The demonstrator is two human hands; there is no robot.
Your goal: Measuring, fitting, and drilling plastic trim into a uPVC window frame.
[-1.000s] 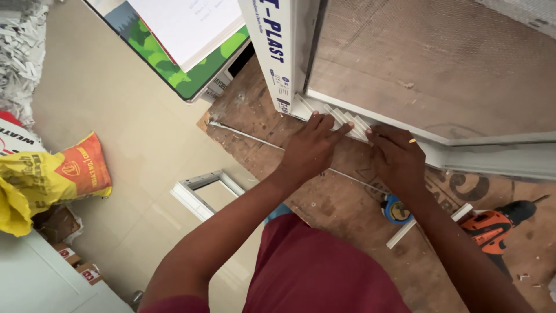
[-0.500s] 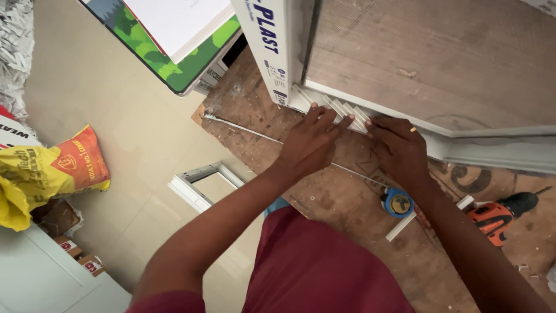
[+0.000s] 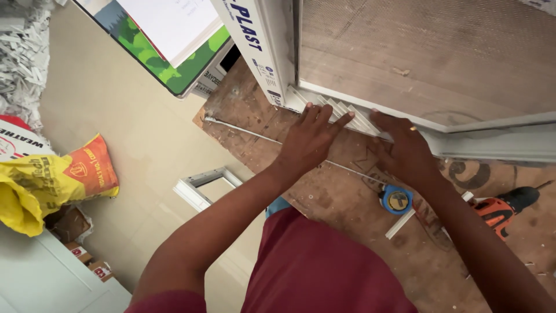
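We see the left hand (image 3: 310, 139), fingers spread flat and holding nothing, pressing on white strips (image 3: 347, 113) at the lower edge of a white frame (image 3: 278, 52) lying on the worn wooden surface (image 3: 324, 197). The right hand (image 3: 405, 148), fingers flat and close together, presses just beside it. A thin rod (image 3: 243, 130) runs under the left hand; a blue tape measure (image 3: 397, 200) and an orange drill (image 3: 501, 207) lie near the right wrist.
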